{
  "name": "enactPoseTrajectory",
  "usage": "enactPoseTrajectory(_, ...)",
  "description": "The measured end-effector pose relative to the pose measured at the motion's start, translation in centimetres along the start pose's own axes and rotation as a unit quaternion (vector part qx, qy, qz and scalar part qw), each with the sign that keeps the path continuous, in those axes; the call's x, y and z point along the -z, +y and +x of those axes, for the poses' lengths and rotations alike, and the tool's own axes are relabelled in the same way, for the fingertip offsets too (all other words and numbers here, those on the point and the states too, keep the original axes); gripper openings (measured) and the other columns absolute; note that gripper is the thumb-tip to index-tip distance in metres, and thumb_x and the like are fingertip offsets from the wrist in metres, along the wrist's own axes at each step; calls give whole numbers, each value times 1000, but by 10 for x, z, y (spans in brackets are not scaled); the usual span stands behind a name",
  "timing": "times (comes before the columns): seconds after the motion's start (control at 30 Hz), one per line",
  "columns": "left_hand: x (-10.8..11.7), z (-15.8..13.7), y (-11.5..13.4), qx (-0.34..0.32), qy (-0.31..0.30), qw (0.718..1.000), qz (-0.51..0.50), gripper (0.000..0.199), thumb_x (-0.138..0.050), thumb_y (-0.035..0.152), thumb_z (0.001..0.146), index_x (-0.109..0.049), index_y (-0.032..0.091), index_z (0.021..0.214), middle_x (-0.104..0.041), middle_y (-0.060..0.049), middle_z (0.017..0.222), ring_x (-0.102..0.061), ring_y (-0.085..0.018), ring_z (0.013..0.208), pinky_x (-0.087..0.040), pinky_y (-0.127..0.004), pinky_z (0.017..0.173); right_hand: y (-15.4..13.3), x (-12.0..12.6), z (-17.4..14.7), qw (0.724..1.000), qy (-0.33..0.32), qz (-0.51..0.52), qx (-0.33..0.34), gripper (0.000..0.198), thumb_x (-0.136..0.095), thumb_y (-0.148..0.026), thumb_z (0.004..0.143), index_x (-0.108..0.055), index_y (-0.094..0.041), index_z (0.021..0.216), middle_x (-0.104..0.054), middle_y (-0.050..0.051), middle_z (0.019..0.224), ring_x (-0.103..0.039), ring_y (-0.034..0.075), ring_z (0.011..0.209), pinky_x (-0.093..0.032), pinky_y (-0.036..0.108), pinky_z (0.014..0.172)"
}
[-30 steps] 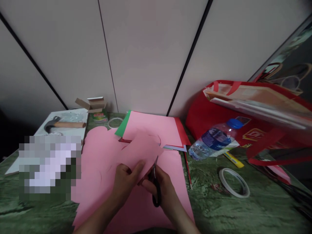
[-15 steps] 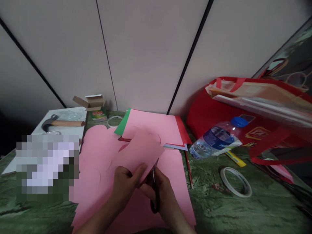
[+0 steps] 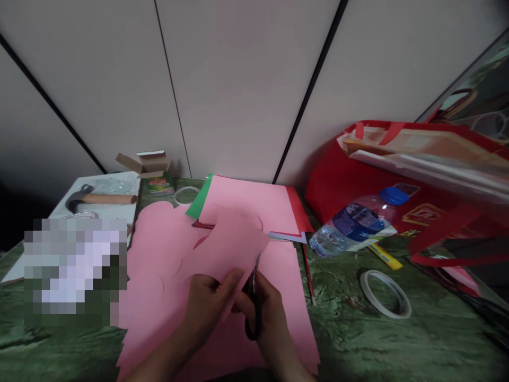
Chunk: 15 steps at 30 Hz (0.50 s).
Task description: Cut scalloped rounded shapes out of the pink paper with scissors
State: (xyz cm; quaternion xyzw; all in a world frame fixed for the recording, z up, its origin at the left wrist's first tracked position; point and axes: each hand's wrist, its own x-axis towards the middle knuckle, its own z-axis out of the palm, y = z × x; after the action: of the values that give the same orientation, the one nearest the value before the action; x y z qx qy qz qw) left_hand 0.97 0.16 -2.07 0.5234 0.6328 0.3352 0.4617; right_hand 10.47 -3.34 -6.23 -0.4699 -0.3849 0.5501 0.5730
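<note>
My left hand (image 3: pixel 212 300) pinches the lower edge of a pink sheet of paper (image 3: pixel 233 246) between thumb and fingers, holding it raised above the table. Black-handled scissors (image 3: pixel 254 313) are in my right hand (image 3: pixel 272 313), their blades pointing up and away at the sheet's right edge. Beneath both hands lie more pink sheets (image 3: pixel 284 297), overlapping. To the left are pink pieces with rounded edges (image 3: pixel 157 233), some bearing thin curved lines. Part of the lower sheets is hidden by my hands and forearms.
Behind lie coloured sheets (image 3: pixel 250 199). On the right are a water bottle (image 3: pixel 353 223), a tape roll (image 3: pixel 385 294), a yellow cutter (image 3: pixel 385 257), a red pencil (image 3: pixel 308 276) and a red bag (image 3: pixel 332 175). A hammer (image 3: pixel 101 199) and opened box (image 3: pixel 159 183) stand left; a blurred patch covers something there.
The scissors have turned a little more upright and their blades sit slightly higher along the sheet's right edge. My left hand keeps its hold on the paper. The view has shifted slightly.
</note>
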Motion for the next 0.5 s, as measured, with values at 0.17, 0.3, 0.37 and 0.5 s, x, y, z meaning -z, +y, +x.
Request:
enactPoseTrajectory(0.17, 0, 0, -1, 0, -1, 1000, 27, 48, -51, 44, 61, -22, 22, 29, -16, 7, 34, -16, -5, 34, -13, -22, 34, -11, -1, 2, 1000, 1, 13, 4, 30, -69, -34, 65, -51, -20, 84, -53, -3, 63, -49, 13, 55, -41, 24, 52)
enactPoseTrajectory(0.3, 0, 2, -5, 2, 9, 999, 47, 49, -52, 45, 58, -17, 23, 32, -13, 8, 38, -15, -5, 37, -12, -22, 36, -24, 1, 4, 999, -19, 42, 15, 37, -73, -33, 61, -49, -23, 86, -57, -1, 69, -55, 17, 66, -44, 26, 61)
enactPoseTrajectory(0.37, 0, 3, -5, -4, 6, 999, 49, 49, -52, 46, 57, -17, 23, 33, -13, 8, 38, -14, -5, 37, -12, -23, 36, -25, 1, 4, 999, -18, 48, 16, 36, -74, -33, 60, -49, -23, 84, -57, -2, 70, -55, 17, 67, -44, 26, 61)
enactPoseTrajectory(0.5, 1, 2, -5, -14, -5, 999, 44, 49, -52, 46, 58, -17, 23, 33, -13, 8, 37, -14, -5, 37, -11, -23, 36, -24, 2, 3, 998, -25, 45, 35, 32, -72, -35, 62, -51, -22, 82, -59, 0, 76, -55, 18, 71, -44, 26, 62)
